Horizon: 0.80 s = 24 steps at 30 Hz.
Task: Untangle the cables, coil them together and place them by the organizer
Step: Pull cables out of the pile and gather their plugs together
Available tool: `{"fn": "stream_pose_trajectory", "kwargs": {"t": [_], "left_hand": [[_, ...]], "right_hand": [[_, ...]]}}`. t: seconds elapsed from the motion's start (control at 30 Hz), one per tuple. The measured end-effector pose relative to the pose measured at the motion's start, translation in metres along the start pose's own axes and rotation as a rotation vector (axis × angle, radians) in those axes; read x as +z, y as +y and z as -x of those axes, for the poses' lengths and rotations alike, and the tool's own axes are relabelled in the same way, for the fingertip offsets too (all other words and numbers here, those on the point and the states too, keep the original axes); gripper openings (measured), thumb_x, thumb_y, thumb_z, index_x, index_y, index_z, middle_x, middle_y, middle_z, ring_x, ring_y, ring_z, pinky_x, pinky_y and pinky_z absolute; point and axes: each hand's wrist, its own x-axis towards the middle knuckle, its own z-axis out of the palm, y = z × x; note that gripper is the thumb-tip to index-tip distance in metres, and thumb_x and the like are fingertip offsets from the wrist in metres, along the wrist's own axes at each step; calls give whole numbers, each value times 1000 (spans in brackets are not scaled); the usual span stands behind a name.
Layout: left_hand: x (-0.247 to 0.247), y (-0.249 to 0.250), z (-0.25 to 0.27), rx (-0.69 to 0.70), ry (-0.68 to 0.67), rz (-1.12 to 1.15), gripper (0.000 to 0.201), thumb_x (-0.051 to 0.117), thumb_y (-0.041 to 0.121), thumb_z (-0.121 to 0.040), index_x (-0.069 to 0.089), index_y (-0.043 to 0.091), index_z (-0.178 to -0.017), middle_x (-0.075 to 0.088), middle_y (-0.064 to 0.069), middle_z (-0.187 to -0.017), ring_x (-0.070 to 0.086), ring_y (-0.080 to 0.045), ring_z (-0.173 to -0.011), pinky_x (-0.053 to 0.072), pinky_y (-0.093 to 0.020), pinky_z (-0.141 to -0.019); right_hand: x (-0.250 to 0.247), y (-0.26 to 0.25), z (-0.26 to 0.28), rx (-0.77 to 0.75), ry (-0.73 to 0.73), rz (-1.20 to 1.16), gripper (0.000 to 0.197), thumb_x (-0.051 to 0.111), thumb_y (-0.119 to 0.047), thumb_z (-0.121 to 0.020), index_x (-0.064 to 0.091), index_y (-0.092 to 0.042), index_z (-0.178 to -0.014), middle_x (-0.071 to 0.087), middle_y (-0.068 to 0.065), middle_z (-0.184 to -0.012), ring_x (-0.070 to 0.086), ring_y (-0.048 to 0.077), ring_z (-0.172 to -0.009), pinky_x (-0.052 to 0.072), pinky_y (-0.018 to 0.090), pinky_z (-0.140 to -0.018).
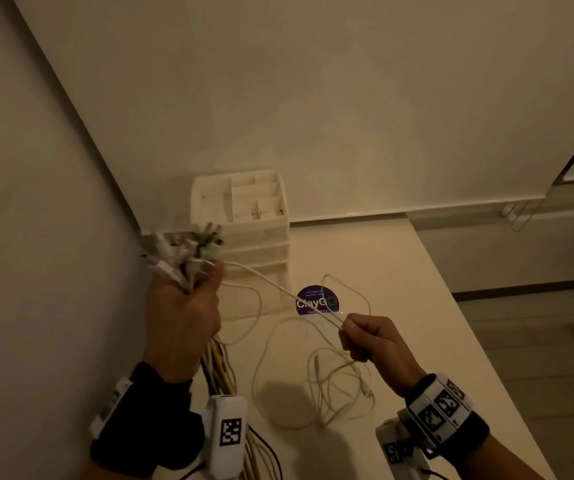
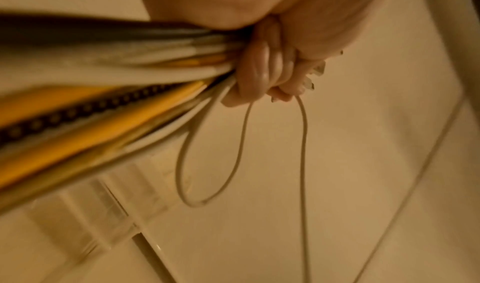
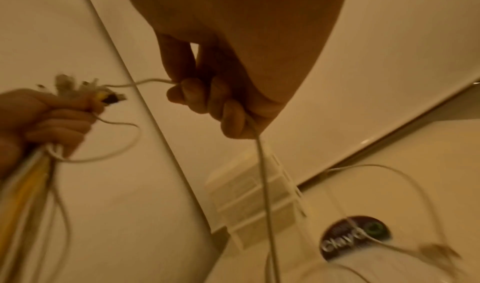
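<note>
**Cables Held in Both Hands**

A bundle of cables [image 1: 188, 268] was gripped at centre left by the left hand [image 1: 183, 317]. A thin white cable [image 1: 278, 289] was pinched at lower centre by the right hand [image 1: 370, 336]. The white organizer [image 1: 244, 209] was seen on the desk [image 1: 400, 306], above the loose loops.

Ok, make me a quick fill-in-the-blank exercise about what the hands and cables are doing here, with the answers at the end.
1. The bundle of cables is gripped in the person's ____ hand.
2. The right hand pinches a thin ____ cable.
3. The round dark sticker lies on the table just in front of the white ____.
4. The loose tangle of cable lies on the ____.

Missing words: left; white; organizer; table
</note>
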Motion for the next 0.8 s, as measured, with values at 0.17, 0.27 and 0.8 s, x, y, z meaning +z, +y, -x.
{"fn": "stream_pose_trajectory", "kwargs": {"t": [0.17,0.27,0.8], "left_hand": [[-20,-9,-1,10,106,-88,43,69,24,-86,48,4,-55,27,5,-38,20,-14,-30,27,-22,-45],[-17,-12,5,16,193,-94,38,70,33,-81,53,9,-58,31,5,-39,24,-15,-31,29,-24,-42],[44,-4,27,457,-310,-501,55,73,-7,-77,54,45,-73,57,37,-61,55,17,-60,36,1,-56]], "right_hand": [[-4,24,-5,14,46,56,28,54,-22,-84,54,-9,-59,37,10,-59,32,17,-54,27,27,-53],[1,21,-13,2,91,92,30,54,-26,-84,52,-9,-60,37,7,-59,32,16,-54,28,28,-53],[25,-79,-12,-163,-162,140,30,50,-31,-91,67,-14,-73,48,-8,-55,37,10,-52,34,26,-54]]}}
